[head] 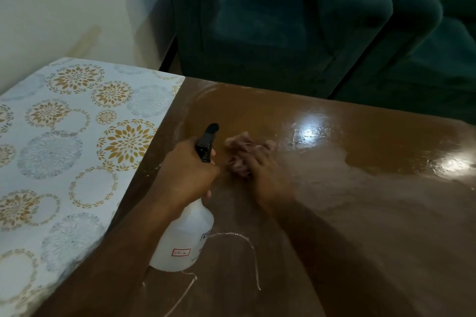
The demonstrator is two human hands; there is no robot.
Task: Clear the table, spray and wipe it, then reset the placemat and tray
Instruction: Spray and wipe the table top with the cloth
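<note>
Right now my left hand (188,170) curls its fingers round the spray bottle (185,237) neck; just right of the bottle my right hand (260,165) presses the cloth (239,147) on the table (360,213), finger curl too blurred to tell, wet sheen lying farther right, nearer that hand

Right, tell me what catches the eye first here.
The left hand grips a white spray bottle near the middle of the table, close beside the blurred right hand on a pinkish cloth. A flower-patterned mat covers the left end, and wet glare shines on the wood to the right.
</note>
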